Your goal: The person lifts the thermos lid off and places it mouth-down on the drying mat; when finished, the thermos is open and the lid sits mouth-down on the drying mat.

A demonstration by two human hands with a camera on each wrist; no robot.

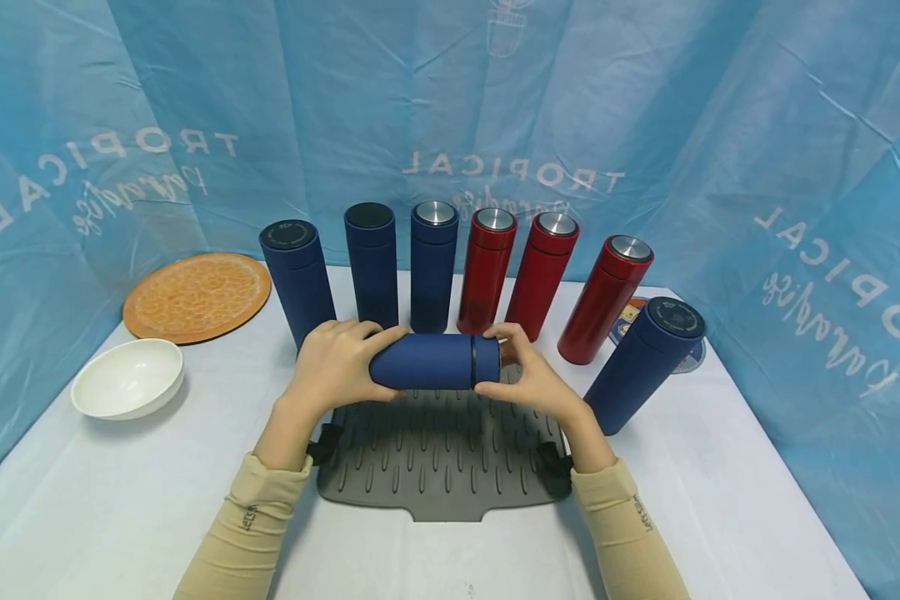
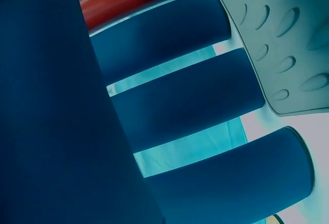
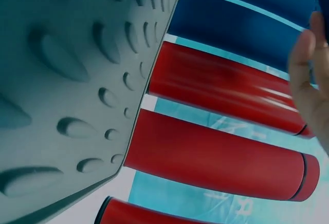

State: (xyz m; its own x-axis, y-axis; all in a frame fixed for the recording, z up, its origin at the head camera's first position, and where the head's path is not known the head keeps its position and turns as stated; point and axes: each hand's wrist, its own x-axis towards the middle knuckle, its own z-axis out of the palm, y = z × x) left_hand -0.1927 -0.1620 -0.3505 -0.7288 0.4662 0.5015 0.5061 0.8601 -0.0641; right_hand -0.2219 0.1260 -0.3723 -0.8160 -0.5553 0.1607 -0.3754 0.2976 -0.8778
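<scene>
A blue thermos flask (image 1: 427, 362) is held sideways above a dark grey studded mat (image 1: 442, 467). My left hand (image 1: 337, 364) grips its left end, with fingers over the top and thumb underneath. At the other end, my right hand (image 1: 528, 377) holds the capped part between fingers and thumb. In the left wrist view the held flask (image 2: 56, 111) fills the left side, and the left hand's grip is hardly visible there. Some fingers of the right hand (image 3: 311, 64) show at the right edge of the right wrist view.
Behind the mat stand three red flasks (image 1: 543, 279) and several blue flasks (image 1: 371, 267), with another blue flask (image 1: 641, 367) to the right. A white bowl (image 1: 127, 379) and a round orange placemat (image 1: 197, 297) lie left. A patterned disc (image 1: 690, 360) sits partly hidden at right.
</scene>
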